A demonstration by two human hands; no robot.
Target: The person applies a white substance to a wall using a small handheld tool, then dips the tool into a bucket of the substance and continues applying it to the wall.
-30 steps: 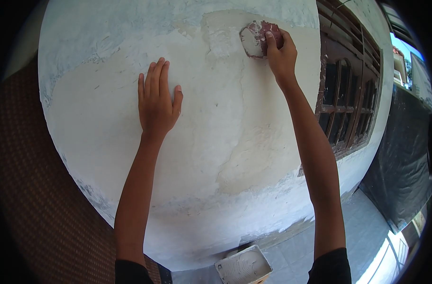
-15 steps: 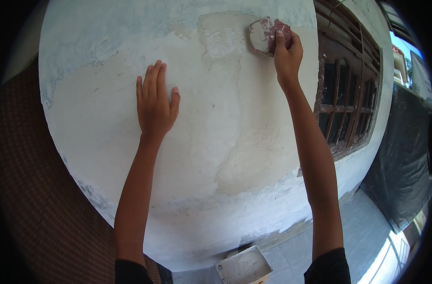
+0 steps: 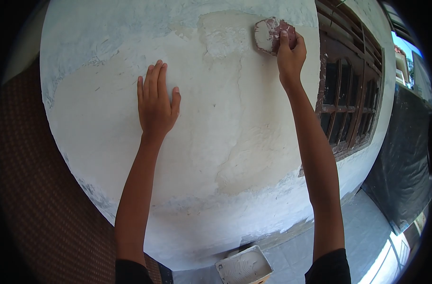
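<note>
My right hand [image 3: 291, 57] grips a flat, reddish-brown putty spreader [image 3: 283, 32], its thumb on the near face. Pale putty is smeared over much of the spreader, which is held against the upper right of the wall [image 3: 202, 156], close to the window. My left hand [image 3: 157, 102] lies flat on the wall further left, fingers up and thumb apart, holding nothing. Beige and whitish patches of filler cover the wall between the hands, with a thin irregular line running down through them.
A brown-framed window [image 3: 348, 94] with glass panes is set in the wall at right. Below stands a rectangular tub [image 3: 244, 267] of pale putty on the grey floor [image 3: 291, 255]. A dark sheet [image 3: 398, 161] hangs at far right; a brown woven surface [image 3: 36, 189] lies along the left.
My right hand and the spreader have shifted slightly to the right along the wall. My left hand stays in place on the wall.
</note>
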